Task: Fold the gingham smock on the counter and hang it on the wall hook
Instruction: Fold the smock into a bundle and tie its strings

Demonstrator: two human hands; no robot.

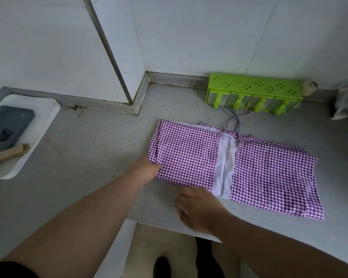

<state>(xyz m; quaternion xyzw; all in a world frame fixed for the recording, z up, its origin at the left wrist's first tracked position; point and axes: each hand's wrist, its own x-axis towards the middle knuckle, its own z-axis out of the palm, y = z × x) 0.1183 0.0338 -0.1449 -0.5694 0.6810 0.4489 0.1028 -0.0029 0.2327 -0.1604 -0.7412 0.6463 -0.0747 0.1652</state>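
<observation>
Both forearms reach in from the bottom edge, nearest the lens, toward the counter (92, 149), a grey speckled slab that carries everything else. On it the gingham smock (269, 173) lies flat, its long axis running left to right and tilting a little toward the near right corner; two checked panels meet at a pale strip down the middle, and its ties (234, 121) trail off the far edge toward the wall.

At the smock's left end the left hand (147, 171) has its fingers tucked out of sight under the folded edge, thumb side showing, so whether it pinches the cloth I cannot tell. Just at the near hem, below the pale strip, the right hand (197, 209) hovers or rests with fingers loosely curled; it is blurred, and no grip shows. Most of the cloth lies to the right of both hands, so a fold would likely carry the left end across.

Against the wall stands a green rack (253, 85) holding pale slots. Far left, a white tray (44, 121) holds a dark device (8, 125) and a tan stick (6, 155). No hook shows
</observation>
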